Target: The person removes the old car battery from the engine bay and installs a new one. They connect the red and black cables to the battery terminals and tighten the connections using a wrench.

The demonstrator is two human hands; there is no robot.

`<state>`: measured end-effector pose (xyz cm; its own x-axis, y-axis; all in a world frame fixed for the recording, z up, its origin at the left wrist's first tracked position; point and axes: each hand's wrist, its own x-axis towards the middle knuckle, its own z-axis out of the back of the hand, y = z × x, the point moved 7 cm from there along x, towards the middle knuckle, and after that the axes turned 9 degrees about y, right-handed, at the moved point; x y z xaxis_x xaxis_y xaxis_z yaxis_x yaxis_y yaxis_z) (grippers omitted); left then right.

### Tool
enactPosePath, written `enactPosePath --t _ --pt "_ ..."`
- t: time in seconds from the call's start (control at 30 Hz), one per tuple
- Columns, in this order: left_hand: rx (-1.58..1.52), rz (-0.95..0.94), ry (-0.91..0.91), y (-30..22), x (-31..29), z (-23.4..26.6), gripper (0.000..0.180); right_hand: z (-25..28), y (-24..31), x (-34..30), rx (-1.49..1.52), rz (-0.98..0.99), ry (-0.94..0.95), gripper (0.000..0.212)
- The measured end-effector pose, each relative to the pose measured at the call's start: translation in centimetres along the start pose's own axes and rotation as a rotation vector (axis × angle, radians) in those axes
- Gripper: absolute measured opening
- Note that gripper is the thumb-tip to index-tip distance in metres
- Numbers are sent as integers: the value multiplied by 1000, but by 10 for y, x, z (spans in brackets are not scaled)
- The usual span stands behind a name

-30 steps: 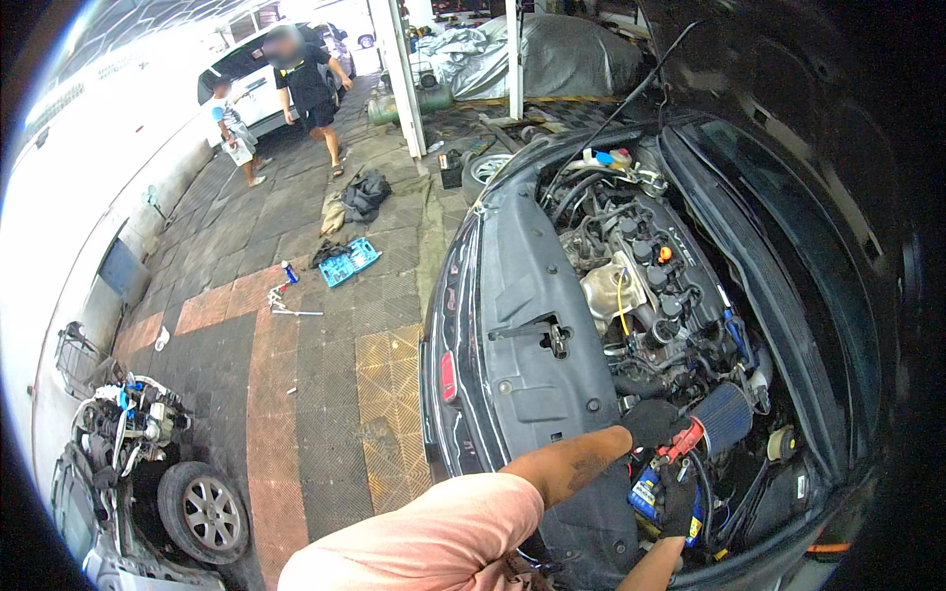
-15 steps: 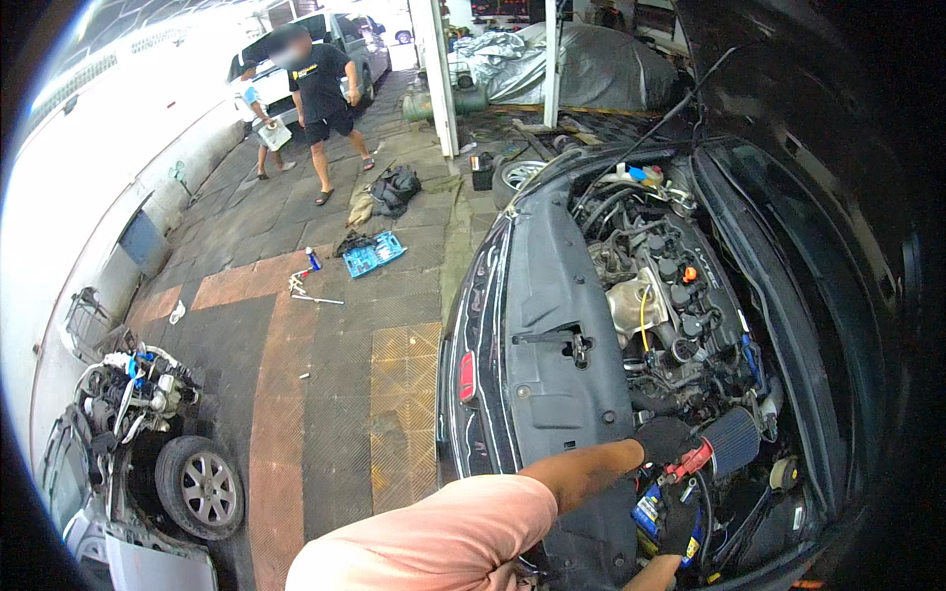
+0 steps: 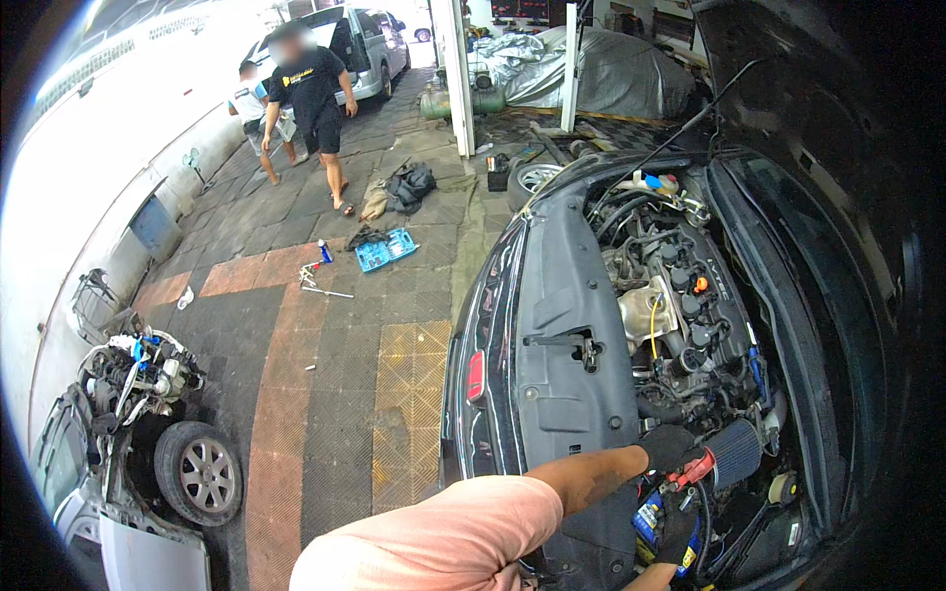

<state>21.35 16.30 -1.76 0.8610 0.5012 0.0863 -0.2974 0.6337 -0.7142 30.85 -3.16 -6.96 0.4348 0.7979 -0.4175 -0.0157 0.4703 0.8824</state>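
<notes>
My left hand [image 3: 670, 448], in a dark glove, reaches over the engine bay with its fingers curled beside a red plastic piece [image 3: 693, 469]. That piece lies between the glove and a dark, pleated cone air filter [image 3: 735, 454]. Below it, my right hand [image 3: 678, 522], also gloved, is curled over a blue-and-yellow labelled car battery [image 3: 648, 518], next to a black hose [image 3: 706, 522]. Both sets of fingertips are partly hidden, so what they pinch cannot be made out.
The engine [image 3: 695, 305] lies beyond my hands, under the raised hood [image 3: 828, 128]. A blue tool case [image 3: 386, 251] and a wheel [image 3: 199, 473] are on the tiled floor. Two people, one a person in black [image 3: 313, 94], are near a silver van [image 3: 367, 49].
The view has shifted slightly, moving the scene a little to the right. In the background, the person in black has taken a step. My hands stay at about the same spot by the battery.
</notes>
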Motion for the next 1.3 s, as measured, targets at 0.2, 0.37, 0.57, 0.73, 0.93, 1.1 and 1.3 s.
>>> enactPosePath --t 0.2,0.37,0.57,0.73,0.93,1.1,1.3 --pt "-6 41 41 -9 -2 5 41 20 -35 20 -41 -50 -44 54" --pt "-7 51 50 -17 -7 13 40 33 -60 38 -78 190 -120 43" --pt "1 41 3 8 -3 3 43 2 -14 18 2 -23 -9 37" --pt "-68 28 24 -12 -3 7 57 35 -56 43 -402 572 -223 20" --pt "-43 63 71 -16 -12 20 57 22 -40 35 -762 743 -309 16" --pt "-52 106 163 -22 -21 31 56 13 -38 31 -18 127 -11 16" --pt "-38 67 99 -25 -14 26 43 15 -26 15 -46 -12 -5 58"
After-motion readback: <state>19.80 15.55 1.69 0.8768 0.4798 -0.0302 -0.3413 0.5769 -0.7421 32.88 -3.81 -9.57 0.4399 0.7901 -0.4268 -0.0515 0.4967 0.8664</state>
